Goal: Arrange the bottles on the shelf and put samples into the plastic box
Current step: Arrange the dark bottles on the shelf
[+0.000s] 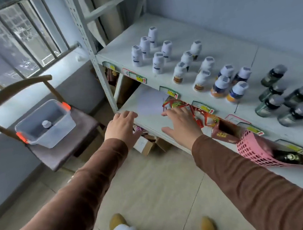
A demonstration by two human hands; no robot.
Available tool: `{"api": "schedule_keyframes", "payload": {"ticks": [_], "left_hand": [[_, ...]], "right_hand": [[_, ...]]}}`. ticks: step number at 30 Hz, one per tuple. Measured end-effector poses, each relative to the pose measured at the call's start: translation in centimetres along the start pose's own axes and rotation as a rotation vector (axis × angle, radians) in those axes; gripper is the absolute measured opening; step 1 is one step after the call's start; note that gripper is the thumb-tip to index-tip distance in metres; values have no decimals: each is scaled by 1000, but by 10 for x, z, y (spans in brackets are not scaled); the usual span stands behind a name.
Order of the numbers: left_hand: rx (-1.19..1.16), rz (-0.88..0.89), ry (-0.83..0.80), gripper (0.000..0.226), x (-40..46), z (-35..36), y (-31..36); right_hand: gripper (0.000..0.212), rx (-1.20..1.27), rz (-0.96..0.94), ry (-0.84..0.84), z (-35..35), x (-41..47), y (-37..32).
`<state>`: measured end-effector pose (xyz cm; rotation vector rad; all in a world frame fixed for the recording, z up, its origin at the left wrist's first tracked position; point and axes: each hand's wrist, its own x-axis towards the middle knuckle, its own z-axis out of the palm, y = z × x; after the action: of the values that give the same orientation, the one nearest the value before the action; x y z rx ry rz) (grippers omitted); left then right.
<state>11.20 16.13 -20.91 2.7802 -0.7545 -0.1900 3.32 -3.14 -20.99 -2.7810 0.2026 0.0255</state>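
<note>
Several white bottles (157, 62) stand in rows on the top shelf (184, 30). Right of them stand orange-labelled ones (219, 87) and several dark bottles (273, 75). A clear plastic box (46, 124) with orange clips sits on a chair at the left and holds one small bottle (47, 124). My left hand (122, 126) and my right hand (181, 123) both hover with fingers spread over the front edge of the lower shelf (146, 113). Neither holds anything.
A red packet (183, 105) and a red carton (223, 132) lie on the lower shelf beside my right hand. A pink perforated basket (254, 148) with a dark bottle sits further right. Cardboard boxes (148, 145) stand underneath. The chair (64, 144) is by a barred window.
</note>
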Motion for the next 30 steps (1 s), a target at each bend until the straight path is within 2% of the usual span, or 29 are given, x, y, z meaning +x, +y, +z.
{"api": "schedule_keyframes", "payload": {"ticks": [7, 12, 19, 23, 26, 28, 30], "left_hand": [[-72, 33, 20, 57, -2, 36, 178], [-77, 70, 20, 60, 5, 52, 260], [-119, 100, 29, 58, 30, 62, 304], [-191, 135, 38, 58, 49, 75, 321], [-225, 145, 9, 58, 65, 89, 334], [-265, 136, -9, 57, 69, 100, 343], [-309, 113, -40, 55, 72, 110, 352]], "right_hand": [[44, -24, 15, 66, -73, -84, 145], [40, 32, 27, 127, -110, -106, 218], [37, 61, 55, 133, -139, -90, 270], [48, -58, 76, 144, -154, -71, 304], [53, -152, 60, -5, -157, -54, 322], [47, -195, 48, -129, -152, -47, 327], [43, -212, 28, -182, -147, -45, 335]]}}
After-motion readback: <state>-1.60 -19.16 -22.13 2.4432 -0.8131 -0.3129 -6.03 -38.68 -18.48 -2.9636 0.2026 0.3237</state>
